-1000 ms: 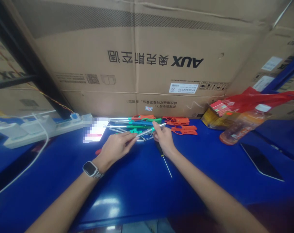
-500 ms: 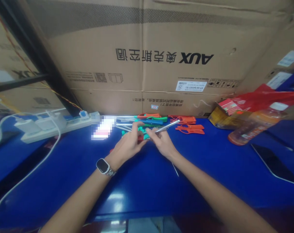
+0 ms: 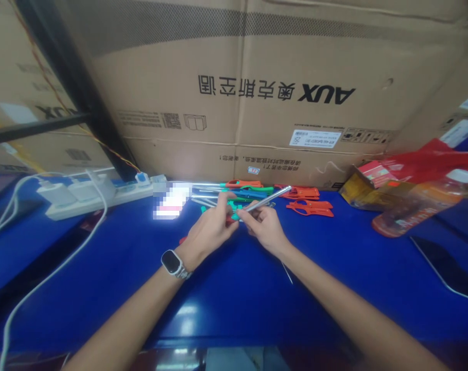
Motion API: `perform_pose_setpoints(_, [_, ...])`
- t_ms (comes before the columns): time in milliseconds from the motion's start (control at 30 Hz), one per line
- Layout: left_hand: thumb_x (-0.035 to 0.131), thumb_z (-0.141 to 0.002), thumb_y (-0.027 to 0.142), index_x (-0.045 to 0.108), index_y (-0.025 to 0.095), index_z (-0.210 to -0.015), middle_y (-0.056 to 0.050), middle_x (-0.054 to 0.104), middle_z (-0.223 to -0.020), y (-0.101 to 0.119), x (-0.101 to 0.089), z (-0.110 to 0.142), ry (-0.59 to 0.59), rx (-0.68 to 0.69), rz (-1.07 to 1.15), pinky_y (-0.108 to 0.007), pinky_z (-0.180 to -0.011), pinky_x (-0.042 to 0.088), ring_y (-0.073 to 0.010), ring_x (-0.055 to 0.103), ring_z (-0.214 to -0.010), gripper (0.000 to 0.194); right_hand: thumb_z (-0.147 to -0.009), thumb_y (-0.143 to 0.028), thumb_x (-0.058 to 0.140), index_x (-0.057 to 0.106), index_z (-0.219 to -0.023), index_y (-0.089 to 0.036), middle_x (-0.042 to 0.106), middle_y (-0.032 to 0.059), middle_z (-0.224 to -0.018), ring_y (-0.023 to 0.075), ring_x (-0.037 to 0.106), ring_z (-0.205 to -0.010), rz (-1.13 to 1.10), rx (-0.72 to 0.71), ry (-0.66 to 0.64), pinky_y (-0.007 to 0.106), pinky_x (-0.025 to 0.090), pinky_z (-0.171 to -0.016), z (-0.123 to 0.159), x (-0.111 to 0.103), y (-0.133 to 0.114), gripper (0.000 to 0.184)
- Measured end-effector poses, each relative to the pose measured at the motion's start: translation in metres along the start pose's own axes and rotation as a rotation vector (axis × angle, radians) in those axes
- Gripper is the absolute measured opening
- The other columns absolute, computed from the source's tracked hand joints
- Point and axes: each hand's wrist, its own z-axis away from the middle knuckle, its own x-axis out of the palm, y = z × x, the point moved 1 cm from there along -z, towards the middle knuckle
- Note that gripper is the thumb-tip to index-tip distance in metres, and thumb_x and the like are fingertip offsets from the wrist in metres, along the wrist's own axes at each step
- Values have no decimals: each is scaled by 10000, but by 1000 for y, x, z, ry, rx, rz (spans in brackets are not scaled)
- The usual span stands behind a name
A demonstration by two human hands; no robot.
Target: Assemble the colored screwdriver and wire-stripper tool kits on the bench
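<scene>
My left hand (image 3: pixel 212 230), with a smartwatch (image 3: pixel 172 263) on its wrist, is closed around the green handle end of a long tool. My right hand (image 3: pixel 265 228) pinches the same tool's silver metal shaft (image 3: pixel 268 198), which points up and to the right. Both hands meet just in front of a pile of green, blue and red-handled tools (image 3: pixel 241 191) lying on the blue table (image 3: pixel 334 268). A thin screwdriver shaft (image 3: pixel 287 272) shows from under my right forearm.
Orange plastic tools (image 3: pixel 307 201) lie right of the pile. A white power strip (image 3: pixel 98 195) with chargers and cables sits at the left. An orange drink bottle (image 3: pixel 419 203), red packaging and a dark phone (image 3: pixel 446 268) are at the right. Large cardboard boxes (image 3: pixel 257 87) wall the back.
My hands came closer together on the tool: the right slid down the silver shaft toward the left. The shaft's tip now sticks out to the right. The view shifted left.
</scene>
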Motion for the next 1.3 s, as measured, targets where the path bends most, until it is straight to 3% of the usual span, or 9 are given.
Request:
perform_pose_setpoints(400, [566,-856,197,442,240,-1189,2,668,-813,3,-1,-3,11,-22,60,-269,-613,413,-199,649,-695,357,-691,-574,784,505,-722,-206,438,-97,-499,56,323,-404,-27,57,-55,219,251,-397,-5,5,-1,462])
perform_pose_setpoints(533, [566,-928,341,551,218,-1119,12,628,-762,11,-4,-11,135,-18,352,-236,-583,425,-131,582,-607,228,-787,-563,700,562,-925,-206,404,-104,-531,75,344,-443,-10,-21,-9,225,281,-444,-1,-5,-12,407])
perform_pose_setpoints(667, [504,-947,536,586,193,-1017,65,469,-573,20,-1,-27,157,-122,770,-205,-427,364,-84,441,-418,359,-810,-459,692,551,-966,-213,536,-37,-715,118,502,-615,172,-78,-15,231,371,-523,13,-10,-12,324])
perform_pose_setpoints(767, [516,-937,535,517,204,-903,47,529,-649,25,5,-42,270,-217,980,-197,-478,429,-88,525,-502,333,-778,-379,725,550,-1044,-221,661,22,-918,166,604,-781,342,-103,-81,259,440,-627,20,-4,-7,355])
perform_pose_setpoints(833, [505,-944,507,483,205,-870,10,613,-768,27,10,-49,360,-288,1052,-212,-583,494,-103,591,-633,311,-795,-350,704,537,-1107,-236,700,12,-899,181,635,-756,394,-81,-80,284,459,-665,20,-2,-5,372])
perform_pose_setpoints(900, [499,-939,513,505,196,-873,-33,672,-902,25,15,-52,388,-335,1066,-246,-679,531,-129,630,-756,324,-828,-333,659,525,-1144,-249,709,-9,-826,189,643,-686,452,-58,-15,300,463,-668,17,-5,-6,353])
perform_pose_setpoints(1000, [561,-884,571,603,172,-930,-68,699,-1009,15,18,-51,326,-358,1045,-273,-729,542,-164,656,-850,404,-834,-312,636,516,-1140,-256,720,-10,-821,210,669,-701,568,-78,57,312,467,-682,10,-19,-11,333])
perform_pose_setpoints(1133, [631,-817,622,675,150,-1022,-92,729,-976,-5,14,-46,198,-422,996,-283,-712,540,-189,685,-833,517,-806,-319,684,601,-1020,-259,737,9,-916,217,682,-783,765,-154,-4,312,467,-706,-5,-40,-16,238])
perform_pose_setpoints(1300, [618,-829,611,715,129,-981,-122,756,-934,-32,-7,-52,112,-467,557,-294,-604,511,-205,684,-718,514,-810,-362,707,695,-1086,-292,723,42,-986,248,660,-893,1084,-166,-11,329,452,-732,-47,-58,-21,285])
